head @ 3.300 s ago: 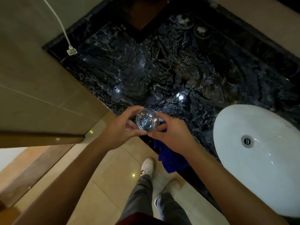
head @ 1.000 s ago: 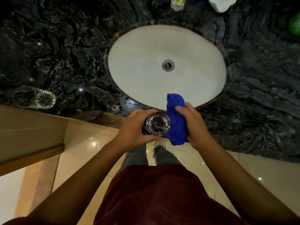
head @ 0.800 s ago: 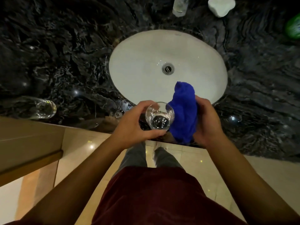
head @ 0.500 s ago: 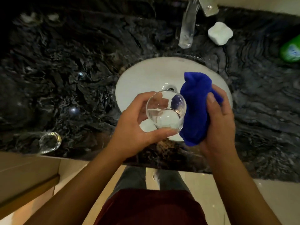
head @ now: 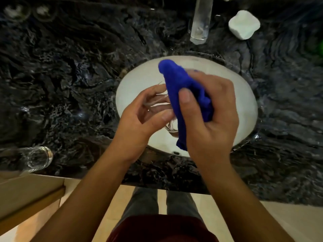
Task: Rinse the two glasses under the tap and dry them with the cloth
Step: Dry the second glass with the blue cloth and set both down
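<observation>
Over the white oval basin [head: 143, 81], my left hand [head: 139, 119] holds a clear glass [head: 157, 105], mostly hidden by fingers and cloth. My right hand [head: 209, 116] grips a blue cloth [head: 181, 88] and presses it against the glass's right side. A second clear glass [head: 37, 158] stands on the black marble counter [head: 70, 67] at the left, near the front edge. The chrome tap [head: 201, 20] juts out above the basin's far rim; no water is seen running.
A white rounded soap-like block [head: 243, 24] lies right of the tap, and something green [head: 319, 49] shows at the right edge. Two round shapes [head: 26, 11] sit at the counter's far left. Beige floor tiles and a wooden ledge [head: 31, 194] lie below the counter.
I moved from the left counter to the basin, leaving one glass there. The cloth has swung from beside the held glass over onto it, and both hands rose over the basin.
</observation>
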The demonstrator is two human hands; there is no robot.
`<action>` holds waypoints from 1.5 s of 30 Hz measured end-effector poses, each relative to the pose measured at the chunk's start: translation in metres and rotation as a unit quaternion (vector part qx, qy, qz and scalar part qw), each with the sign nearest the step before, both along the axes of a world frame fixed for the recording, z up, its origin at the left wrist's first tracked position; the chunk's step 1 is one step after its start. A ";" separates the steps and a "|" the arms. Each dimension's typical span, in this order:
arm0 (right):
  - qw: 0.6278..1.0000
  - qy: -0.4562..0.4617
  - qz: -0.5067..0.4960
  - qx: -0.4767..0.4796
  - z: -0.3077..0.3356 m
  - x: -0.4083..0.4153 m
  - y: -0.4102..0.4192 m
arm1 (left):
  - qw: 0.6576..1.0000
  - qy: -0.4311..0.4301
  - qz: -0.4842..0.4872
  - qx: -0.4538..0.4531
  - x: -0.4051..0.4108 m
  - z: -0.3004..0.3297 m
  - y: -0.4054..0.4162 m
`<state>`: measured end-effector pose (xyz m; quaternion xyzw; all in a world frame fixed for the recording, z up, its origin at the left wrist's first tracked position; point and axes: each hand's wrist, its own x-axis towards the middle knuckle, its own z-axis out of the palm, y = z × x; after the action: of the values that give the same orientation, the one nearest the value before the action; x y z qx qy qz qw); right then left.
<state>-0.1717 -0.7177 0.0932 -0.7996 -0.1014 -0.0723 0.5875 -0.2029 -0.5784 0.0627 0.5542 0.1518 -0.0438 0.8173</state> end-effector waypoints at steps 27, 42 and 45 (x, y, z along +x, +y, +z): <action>0.961 0.218 -0.070 0.155 0.018 0.039 -0.031 | 0.935 -0.012 0.043 0.352 0.002 0.024 -0.043; 0.849 0.308 0.102 0.417 0.004 0.053 -0.013 | 0.947 0.115 0.116 -0.278 0.019 0.028 -0.034; 0.836 0.324 0.047 0.440 -0.009 0.044 -0.002 | 0.909 0.145 0.173 -0.351 0.017 0.029 -0.041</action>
<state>-0.1273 -0.7193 0.0837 -0.4286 0.1000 0.1819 0.8793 -0.1859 -0.6195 0.0918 0.1838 0.3366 -0.0318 0.9230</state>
